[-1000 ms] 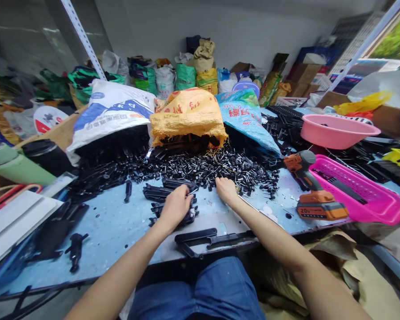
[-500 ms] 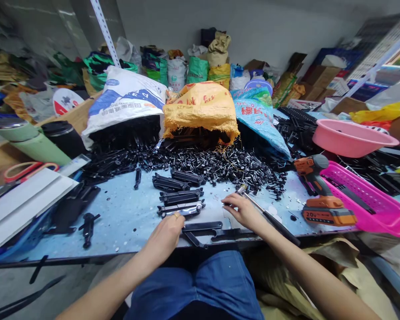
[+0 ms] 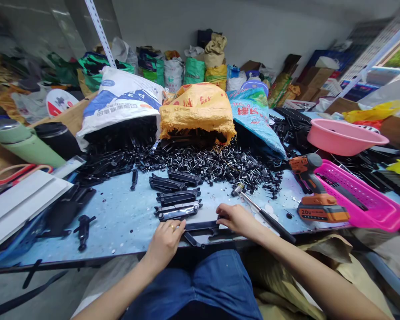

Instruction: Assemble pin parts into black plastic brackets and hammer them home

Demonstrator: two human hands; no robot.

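Observation:
My left hand [image 3: 166, 242], a ring on one finger, pinches the left end of a long black plastic bracket [image 3: 200, 226] at the table's front edge. My right hand [image 3: 236, 218] is bent over the bracket's right end, fingertips closed on a small black piece [image 3: 219, 217] whose shape is mostly hidden. Further black parts [image 3: 192, 240] lie beneath and beside the bracket. Just beyond my left hand is a row of similar black brackets [image 3: 178, 196]. A hammer [image 3: 265, 215] with a black grip lies to the right of my right hand, partly behind my forearm.
A heap of small black pieces with metal pins [image 3: 220, 164] spreads before white, orange [image 3: 196, 106] and blue sacks. At right are a cordless drill [image 3: 316, 191], a pink basket [image 3: 386, 213] and a pink basin [image 3: 346, 138]. Scissors [image 3: 23, 173] and a green flask [image 3: 30, 142] are at left.
My right hand has come down and nearer, from above the table to the bracket's right end, carrying the small black piece. My left hand remains at the left end. The view has shifted slightly.

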